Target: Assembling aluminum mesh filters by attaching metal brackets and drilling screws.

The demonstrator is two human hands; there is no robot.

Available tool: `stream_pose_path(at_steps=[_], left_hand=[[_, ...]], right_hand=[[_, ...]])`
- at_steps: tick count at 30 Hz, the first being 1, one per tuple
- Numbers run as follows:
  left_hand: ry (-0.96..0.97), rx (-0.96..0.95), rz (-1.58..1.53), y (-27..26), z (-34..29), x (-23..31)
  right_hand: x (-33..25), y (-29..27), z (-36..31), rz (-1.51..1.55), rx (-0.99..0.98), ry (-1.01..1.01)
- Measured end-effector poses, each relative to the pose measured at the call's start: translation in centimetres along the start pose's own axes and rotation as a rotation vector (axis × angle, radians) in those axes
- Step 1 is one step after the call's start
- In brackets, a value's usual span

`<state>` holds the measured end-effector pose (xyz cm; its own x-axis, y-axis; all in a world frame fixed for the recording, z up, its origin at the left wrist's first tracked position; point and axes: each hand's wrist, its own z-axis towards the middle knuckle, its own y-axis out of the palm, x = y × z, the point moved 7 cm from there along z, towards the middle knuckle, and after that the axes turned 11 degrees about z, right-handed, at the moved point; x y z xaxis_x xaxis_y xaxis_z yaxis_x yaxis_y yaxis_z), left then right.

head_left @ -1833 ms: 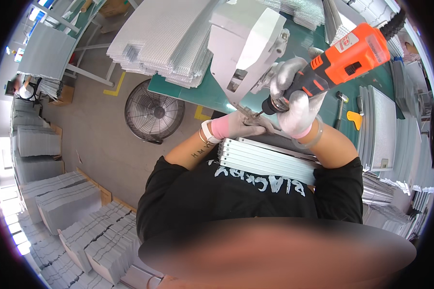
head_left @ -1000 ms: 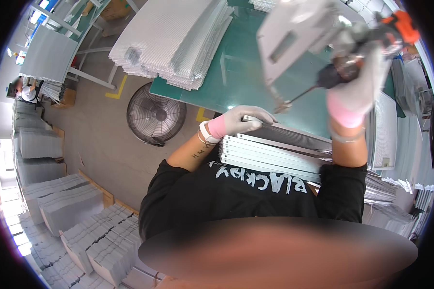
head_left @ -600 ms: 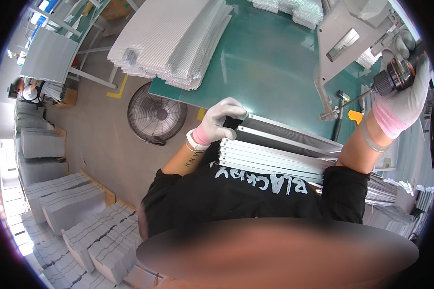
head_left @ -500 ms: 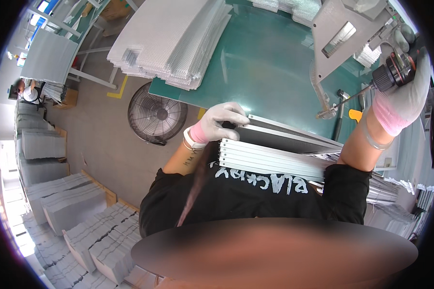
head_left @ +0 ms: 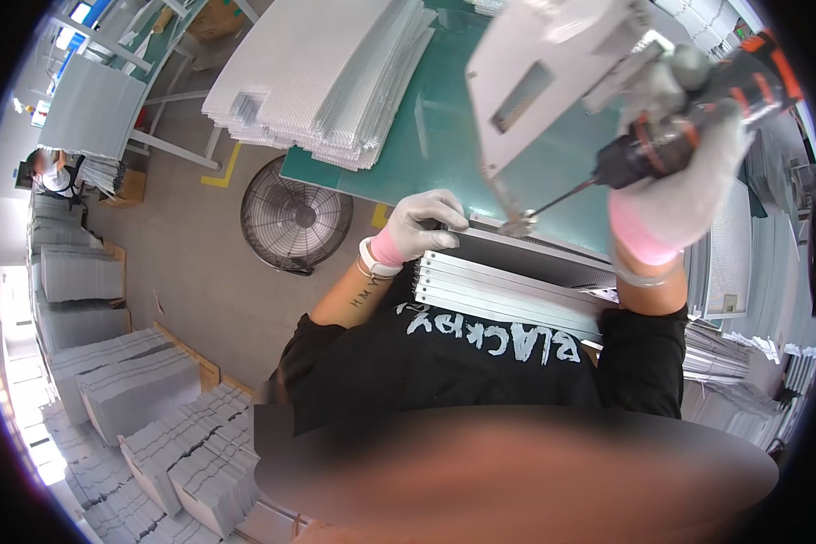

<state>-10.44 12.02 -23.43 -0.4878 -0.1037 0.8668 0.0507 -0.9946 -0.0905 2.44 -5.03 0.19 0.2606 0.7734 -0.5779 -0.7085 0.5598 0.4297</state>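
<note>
My right hand (head_left: 689, 195), in a white and pink glove, is closed around a black and orange power screwdriver (head_left: 648, 150). The long bit points down and left, its tip by a small metal piece (head_left: 519, 224) just over a mesh panel's aluminium frame. A grey slotted metal plate (head_left: 542, 77), blurred, moves beside the tool and seems joined to it. My left hand (head_left: 422, 228), gloved too, pinches the left end of that mesh panel (head_left: 539, 252). Several aluminium-framed panels (head_left: 508, 288) lie stacked against my body, screw holes showing at their left ends.
A tall pile of silvery mesh sheets (head_left: 313, 72) covers the green table's (head_left: 444, 136) far left. On the floor to the left stands a round black fan (head_left: 297, 216). Stacks of grey panels (head_left: 140, 381) fill the lower left. A person (head_left: 56, 174) is far left.
My right hand has brought the screwdriver left, its tip now near the panel's frame. The slotted plate swung left with it. My left hand has stayed at the panel's end.
</note>
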Motion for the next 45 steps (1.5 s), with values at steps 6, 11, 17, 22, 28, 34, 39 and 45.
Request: stream_pose_path(at_steps=[6,11,17,22,28,34,39,45], left_hand=[[-0.047,0.141,-0.083,0.4,-1.0,-1.3],[-0.133,0.214,-0.173,0.6,-1.4,-1.6],[-0.113,0.216,-0.097,0.2,-1.7,-1.5],[-0.141,0.235,-0.083,0.1,-1.9,-1.6],[-0.137,0.233,0.001,0.2,-1.4,-0.7],[-0.155,0.257,-0.053,0.3,-2.1,-1.5],[-0.158,0.254,-0.034,0.2,-2.4,-1.5],[-0.153,0.231,0.035,0.0,-2.9,-2.1]], right_hand=[[2.8,2.2,-1.6,0.090,0.059,-0.126],[3.7,2.0,-2.3,0.114,0.090,-0.140],[3.9,2.2,-2.8,-0.005,-0.074,0.000],[3.9,1.7,-3.3,0.056,-0.084,-0.016],[5.7,2.1,-5.9,0.055,-0.072,0.006],[6.5,2.1,-6.4,0.055,-0.001,-0.028],[6.9,2.2,-6.7,0.062,-0.056,0.048],[7.3,2.8,-7.2,0.075,-0.096,0.082]])
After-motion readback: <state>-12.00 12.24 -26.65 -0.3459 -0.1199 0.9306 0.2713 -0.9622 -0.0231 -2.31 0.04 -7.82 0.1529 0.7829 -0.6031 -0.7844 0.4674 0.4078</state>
